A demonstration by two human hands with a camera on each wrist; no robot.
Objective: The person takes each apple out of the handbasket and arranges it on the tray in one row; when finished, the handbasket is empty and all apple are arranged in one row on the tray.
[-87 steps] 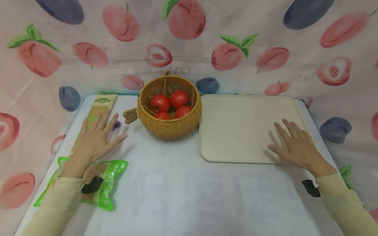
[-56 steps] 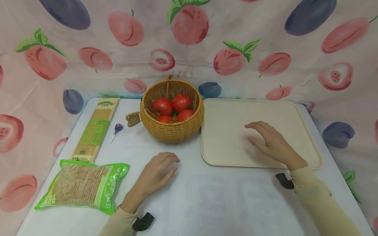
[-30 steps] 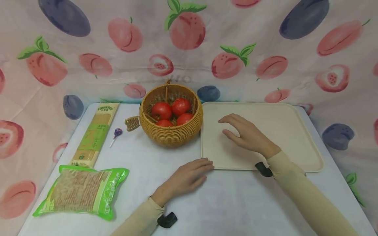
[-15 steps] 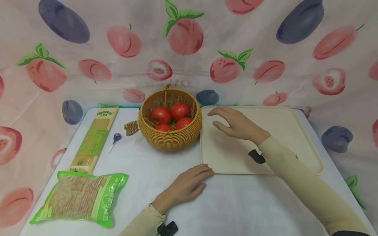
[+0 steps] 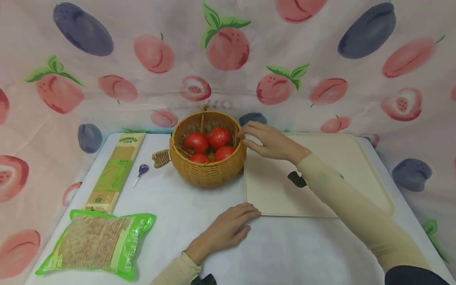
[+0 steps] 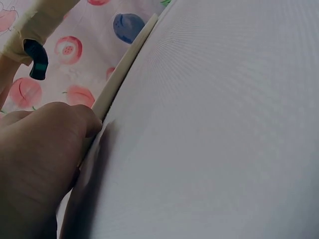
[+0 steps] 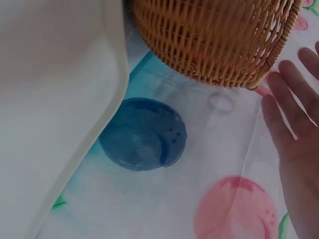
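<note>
My right hand [image 5: 270, 142] is at the right rim of the wicker basket [image 5: 208, 174], its fingers loosely bent and holding nothing. In the right wrist view those fingers [image 7: 289, 102] spread beside the basket's edge. Several red apples [image 5: 196, 143] lie inside the basket. My left hand [image 5: 228, 225] rests at the near left corner of the beige tray [image 5: 303, 194], fingers together and extended. The left wrist view has that hand [image 6: 45, 154] right against the tray's edge [image 6: 124, 64], with its fingertips partly hidden.
On the left lie a flat pack of noodles [image 5: 115, 170], a purple lollipop [image 5: 143, 169] and a green-edged bag of brown food [image 5: 96, 243]. A fruit-print cloth [image 5: 228, 91] hangs behind the white table [image 5: 171, 237].
My left hand has left the noodle pack and come right to the tray's corner. My right hand has crossed leftward over the tray to the basket's rim. The objects stay put.
</note>
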